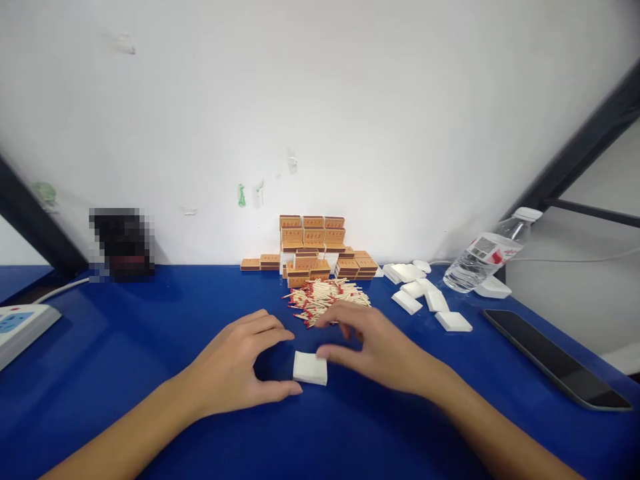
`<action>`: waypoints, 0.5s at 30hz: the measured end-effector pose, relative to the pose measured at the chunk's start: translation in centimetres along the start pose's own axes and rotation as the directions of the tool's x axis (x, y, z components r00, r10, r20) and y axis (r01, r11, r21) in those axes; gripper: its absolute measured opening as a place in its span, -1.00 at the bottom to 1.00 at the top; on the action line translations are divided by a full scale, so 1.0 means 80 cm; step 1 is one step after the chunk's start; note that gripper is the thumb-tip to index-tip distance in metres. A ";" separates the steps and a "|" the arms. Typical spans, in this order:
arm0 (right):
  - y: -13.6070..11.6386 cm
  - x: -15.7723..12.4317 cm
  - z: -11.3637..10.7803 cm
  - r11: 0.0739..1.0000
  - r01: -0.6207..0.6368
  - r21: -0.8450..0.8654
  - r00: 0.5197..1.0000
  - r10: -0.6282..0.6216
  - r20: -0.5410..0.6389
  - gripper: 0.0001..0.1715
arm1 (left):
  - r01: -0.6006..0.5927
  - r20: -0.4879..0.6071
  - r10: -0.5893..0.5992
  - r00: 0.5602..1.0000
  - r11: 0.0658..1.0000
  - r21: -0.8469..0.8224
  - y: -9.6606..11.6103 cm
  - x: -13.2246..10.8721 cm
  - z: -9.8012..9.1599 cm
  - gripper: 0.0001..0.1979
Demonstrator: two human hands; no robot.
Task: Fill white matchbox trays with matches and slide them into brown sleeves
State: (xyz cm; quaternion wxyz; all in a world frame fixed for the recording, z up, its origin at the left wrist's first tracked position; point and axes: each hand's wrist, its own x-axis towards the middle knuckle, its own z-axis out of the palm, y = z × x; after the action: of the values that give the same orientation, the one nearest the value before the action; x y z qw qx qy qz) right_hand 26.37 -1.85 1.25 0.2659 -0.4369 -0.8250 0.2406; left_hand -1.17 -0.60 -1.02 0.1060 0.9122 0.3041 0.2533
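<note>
A small white matchbox tray (310,368) lies on the blue table (150,347) between my hands. My left hand (235,370) curves around its left side, thumb tip at the tray's lower corner and fingers spread above it. My right hand (375,347) hovers at its right side, thumb close to the tray's upper edge, index finger reaching toward a pile of red-tipped matches (325,299) just behind. Neither hand grips anything.
Orange matchbox sleeves (313,243) are stacked against the white wall. Several white trays (425,297) lie to the right, beside a tipped water bottle (487,257) and a dark phone (555,357). A power strip (20,327) sits at the left edge.
</note>
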 end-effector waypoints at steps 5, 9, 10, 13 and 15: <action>0.052 0.042 -0.066 0.949 -0.263 -0.172 0.931 0.203 -0.305 -0.72 | 0.016 0.008 -0.016 1.000 1.000 -0.017 -0.005 -0.001 0.009 -0.49; 0.103 0.071 -0.112 0.813 -0.553 -0.182 0.774 0.420 -0.475 -0.78 | 0.018 0.011 -0.018 1.000 1.000 -0.017 -0.004 -0.002 0.012 -0.52; 0.113 0.075 -0.117 0.796 -0.582 -0.169 0.755 0.451 -0.476 -0.76 | 0.016 0.009 -0.016 1.000 1.000 -0.018 -0.004 -0.002 0.012 -0.53; 0.136 0.081 -0.117 0.754 -0.645 -0.124 0.712 0.534 -0.456 -0.61 | 0.006 -0.006 -0.006 1.000 1.000 -0.017 -0.002 -0.002 0.012 -0.55; 0.146 0.083 -0.113 0.742 -0.665 -0.089 0.691 0.565 -0.451 -0.49 | -0.004 -0.023 0.004 1.000 1.000 -0.013 -0.003 -0.001 0.010 -0.55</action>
State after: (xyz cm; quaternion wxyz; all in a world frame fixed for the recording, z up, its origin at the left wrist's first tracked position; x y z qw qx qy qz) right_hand 36.03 11.13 2.12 0.2737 -0.7579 -0.5801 0.1189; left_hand -0.92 -0.54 -1.81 0.1081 0.9091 0.3019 0.2658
